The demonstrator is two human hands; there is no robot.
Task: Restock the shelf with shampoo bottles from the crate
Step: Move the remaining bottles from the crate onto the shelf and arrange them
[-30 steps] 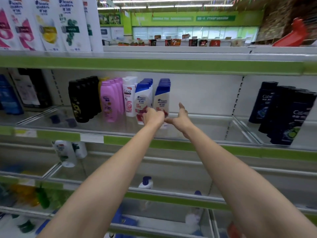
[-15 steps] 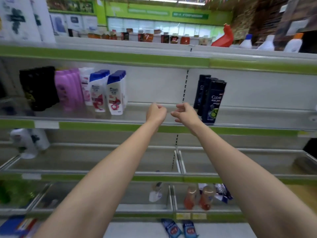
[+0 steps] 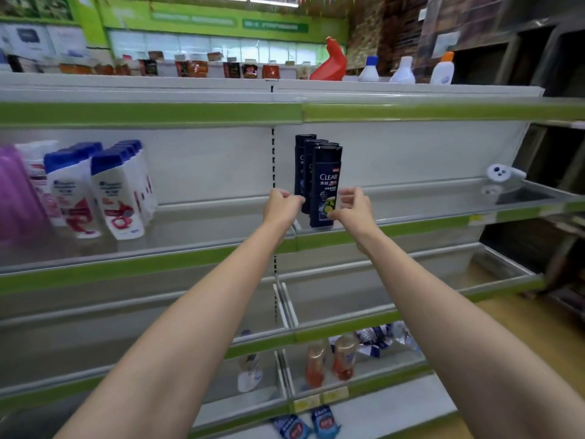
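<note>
Head view puts both of my arms stretched toward the middle shelf (image 3: 411,228), with the left hand (image 3: 280,209) and right hand (image 3: 353,210) flanking the front black shampoo bottle (image 3: 326,185) of a short row. The left hand's fingers are curled into a loose fist just beside the row, and I cannot tell whether they touch it; the right hand's fingers (image 3: 346,196) are curled near the bottle's lower edge, the thumb seemingly touching it, though I cannot tell whether that is a true grip. I judge the step to be squaring this front bottle, so I would press lightly from both sides near the base, keep it upright, label facing out, and nudge it flush to the green shelf lip without toppling the bottles behind. The crate is not in view. The shelf is pale metal with clear dividers and mostly bare; 2 rows of white blue-capped bottles (image 3: 120,191) stand well to the left. A red container (image 3: 329,61) sits up top in a green-trimmed shop aisle.
</note>
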